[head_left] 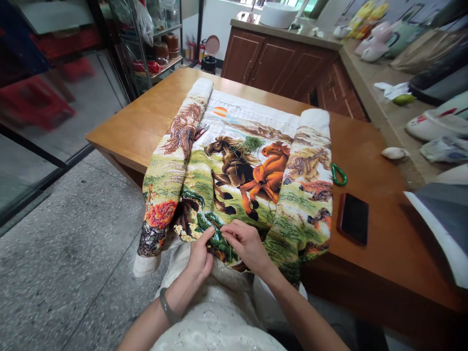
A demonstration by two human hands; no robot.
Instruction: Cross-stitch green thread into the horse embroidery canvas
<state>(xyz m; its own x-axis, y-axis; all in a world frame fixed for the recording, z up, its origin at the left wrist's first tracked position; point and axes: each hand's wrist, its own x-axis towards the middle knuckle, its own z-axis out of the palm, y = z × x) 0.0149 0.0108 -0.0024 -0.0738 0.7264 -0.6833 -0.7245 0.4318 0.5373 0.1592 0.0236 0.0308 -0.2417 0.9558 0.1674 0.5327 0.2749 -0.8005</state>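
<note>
A large embroidered cloth (244,195) with running horses lies over the table's front edge and hangs down to my lap, both sides rolled up. My left hand (201,251) grips its lower edge, thumb on top and fingers hidden underneath. Just above the dark green stitching, my right hand (246,243) is closed in a pinch; what sits between its fingertips is too small to make out. A tangle of green thread (253,142) rests on the cloth above the horses. Small red-handled scissors (201,131) lie by the left roll.
Right of the cloth on the wooden table (369,161) lie a dark phone (353,218) and a green-handled tool (339,174). A cluttered counter (380,97) runs along the right. Shelves (161,48) stand behind at left.
</note>
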